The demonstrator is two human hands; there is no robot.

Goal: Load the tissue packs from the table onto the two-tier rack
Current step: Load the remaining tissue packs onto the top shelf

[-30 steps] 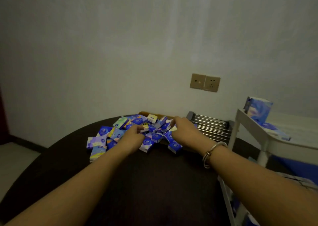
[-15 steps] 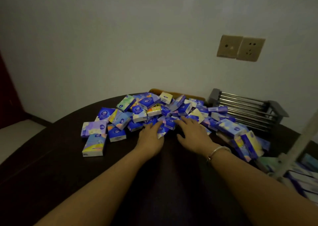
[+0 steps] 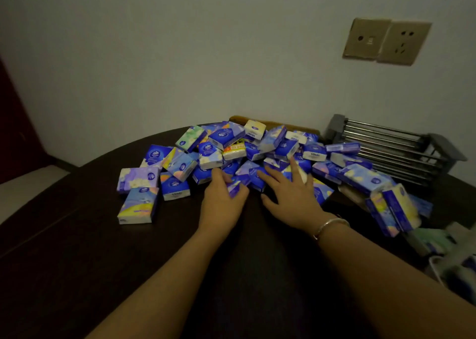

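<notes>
most tissue packs (image 3: pixel 260 155) are unloaded on the counter (image 3: pixel 77 235); our left hand (image 3: pixel 222 202) pinches one, right hand (image 3: pixel 291 191) lies flat.

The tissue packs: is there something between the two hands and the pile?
Nothing visible does. The left hand already holds a small blue pack at the near edge of the tissue packs, and the right hand lies with spread fingers on packs beside it.

Head-worn view, angled down, close over the table (image 3: pixel 77 248)
</notes>
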